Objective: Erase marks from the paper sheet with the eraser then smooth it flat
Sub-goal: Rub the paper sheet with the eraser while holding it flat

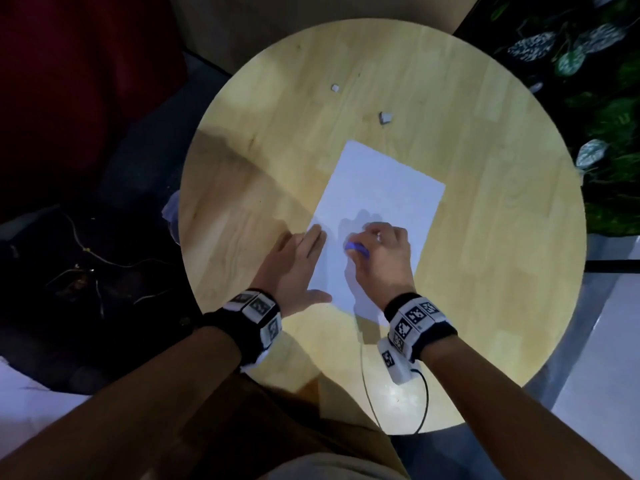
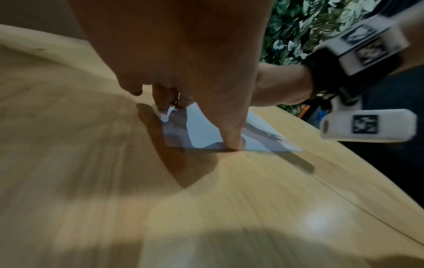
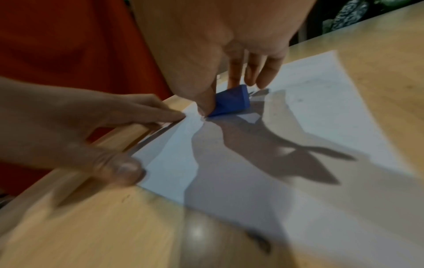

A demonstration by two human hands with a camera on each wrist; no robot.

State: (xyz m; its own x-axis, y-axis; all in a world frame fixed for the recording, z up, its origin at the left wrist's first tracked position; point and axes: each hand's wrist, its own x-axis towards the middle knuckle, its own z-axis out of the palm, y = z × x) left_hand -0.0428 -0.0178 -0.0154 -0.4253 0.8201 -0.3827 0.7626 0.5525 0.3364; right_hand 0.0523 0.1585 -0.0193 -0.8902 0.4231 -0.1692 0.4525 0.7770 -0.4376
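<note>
A white paper sheet point(image 1: 384, 202) lies on the round wooden table point(image 1: 263, 140), slightly turned. My right hand point(image 1: 379, 252) pinches a blue eraser point(image 1: 356, 248) between thumb and fingers and presses it on the sheet's near left part. In the right wrist view the eraser point(image 3: 231, 102) sits tilted on the paper sheet point(image 3: 298, 145) under my thumb. My left hand point(image 1: 298, 263) lies flat with straight fingers on the sheet's left edge, thumb point(image 2: 232, 137) on the near edge of the paper sheet point(image 2: 206, 130). Faint marks show further up the sheet.
Two small pale scraps point(image 1: 335, 88) point(image 1: 385, 117) lie on the table beyond the sheet. A cable point(image 1: 367, 386) runs off the near table edge from my right wristband. Leafy plants point(image 1: 588, 64) stand at the right, dark floor and wires at the left.
</note>
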